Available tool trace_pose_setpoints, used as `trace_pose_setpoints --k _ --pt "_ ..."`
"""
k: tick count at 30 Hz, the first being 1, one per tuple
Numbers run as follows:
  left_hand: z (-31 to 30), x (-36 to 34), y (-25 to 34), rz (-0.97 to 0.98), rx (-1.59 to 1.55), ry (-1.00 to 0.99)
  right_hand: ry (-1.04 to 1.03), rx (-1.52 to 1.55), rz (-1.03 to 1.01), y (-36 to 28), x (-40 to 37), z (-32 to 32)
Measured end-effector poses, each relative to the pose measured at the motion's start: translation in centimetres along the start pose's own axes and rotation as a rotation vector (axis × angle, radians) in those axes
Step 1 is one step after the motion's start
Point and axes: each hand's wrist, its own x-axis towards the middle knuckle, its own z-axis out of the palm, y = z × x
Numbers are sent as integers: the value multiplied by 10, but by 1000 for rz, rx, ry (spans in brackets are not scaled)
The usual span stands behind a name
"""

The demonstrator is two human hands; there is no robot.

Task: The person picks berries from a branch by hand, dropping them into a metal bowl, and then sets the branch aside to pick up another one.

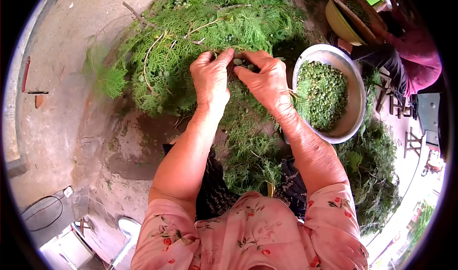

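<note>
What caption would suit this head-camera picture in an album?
Left hand and right hand pinch small green berries on feathery green conifer sprigs, beside a round metal bowl holding more.

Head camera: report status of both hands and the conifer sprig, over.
Status: left hand and right hand both pinch conifer sprig over lap. Beside right forearm, metal bowl of loose green cones. Nothing blocks hands.

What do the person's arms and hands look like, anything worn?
The left hand and right hand are bare: no gloves, rings or watch show. The forearms are bare too. The left sleeve and right sleeve are short, loose and pink, printed with small red flowers and green leaves.
</note>
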Motion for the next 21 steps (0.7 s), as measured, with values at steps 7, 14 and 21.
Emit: trace_pose_setpoints --k 7,14,21 --pt "1 -1 2 3 165 -70 -86 1005 665 -4 18 -38" --pt "3 -7 1 -115 252 -103 127 1372 632 9 24 -52" --pt "7 -18 -6 -95 410 -129 169 845 690 1 26 -39"
